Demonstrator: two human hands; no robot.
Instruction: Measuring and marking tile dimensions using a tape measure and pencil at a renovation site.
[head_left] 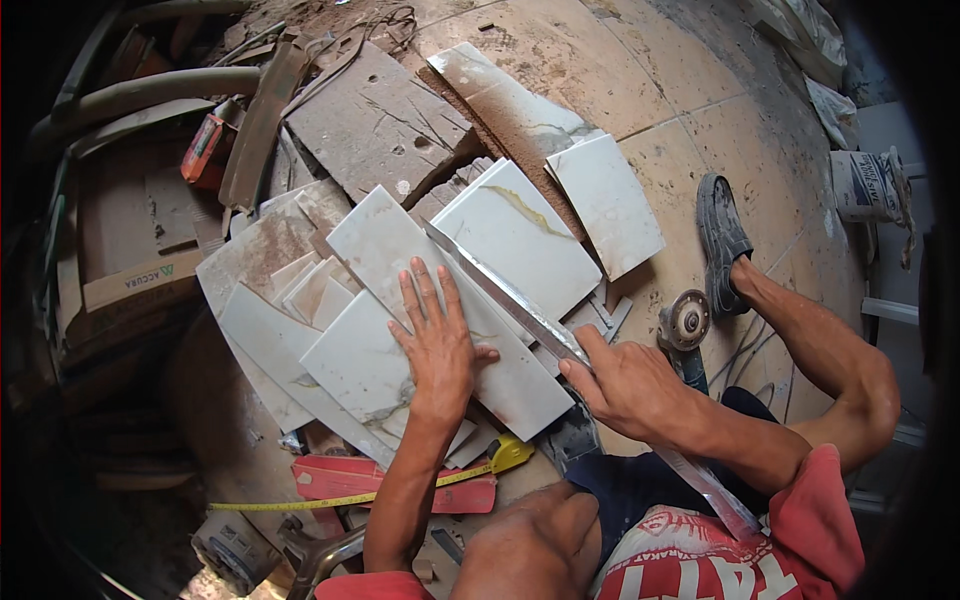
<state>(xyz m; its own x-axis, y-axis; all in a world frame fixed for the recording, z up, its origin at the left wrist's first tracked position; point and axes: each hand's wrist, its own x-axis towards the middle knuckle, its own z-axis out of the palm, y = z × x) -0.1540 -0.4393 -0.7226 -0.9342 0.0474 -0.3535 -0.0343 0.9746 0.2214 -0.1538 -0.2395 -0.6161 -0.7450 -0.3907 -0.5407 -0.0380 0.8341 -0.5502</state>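
My left hand (437, 345) lies flat with fingers spread on a long white marbled tile (385, 235). The tile rests on a stack of loose tiles. Along the tile's right edge runs a long metal straightedge (510, 300); its near end passes under my right forearm toward my shirt. My right hand (635, 395) is closed round the straightedge, thumb and forefinger near the tile. Beside the right hand an angle grinder (686, 320) shows its round disc. Under the left forearm stretches the yellow blade of a tape measure (512, 453), across a long red piece (335, 478).
More white tiles (520, 230) and a holed stone-like block (380, 120) lie beyond my hands. Cardboard boxes (140, 285) and an orange-red tube-like pack (203, 148) are at left. A white bucket (865, 185) stands far right; cables trail near the grinder and my shoe (722, 240).
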